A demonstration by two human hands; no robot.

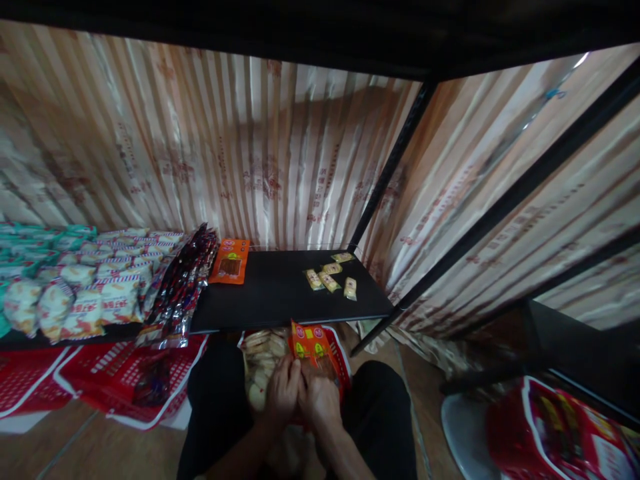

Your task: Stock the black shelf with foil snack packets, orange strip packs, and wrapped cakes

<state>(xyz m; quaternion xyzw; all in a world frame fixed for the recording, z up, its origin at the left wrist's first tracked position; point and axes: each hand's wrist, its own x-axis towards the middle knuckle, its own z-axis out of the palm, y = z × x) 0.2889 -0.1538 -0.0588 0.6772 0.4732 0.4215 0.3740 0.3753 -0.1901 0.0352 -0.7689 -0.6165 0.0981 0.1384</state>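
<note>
Two orange snack packets (311,338), side by side or overlapping, are held up over a red basket (345,353) between my knees. My left hand (283,390) is closed near their lower left edge, its fingertips pressed close to my other hand. My right hand (323,400) wraps round the lower part of the packets, knuckles up. My fingers hide the packets' bottom edges. Pale, round, flat pieces (260,367) that look like biscuits or crackers in clear wrap fill the basket's left side, next to my left hand.
A black shelf (265,293) ahead bears an orange packet (230,261), several small yellow packets (327,277), dark shiny packets (185,287) and white snack bags (100,287). Red baskets (130,380) stand below left; another (525,427) is at right. A black post (450,253) slants at right.
</note>
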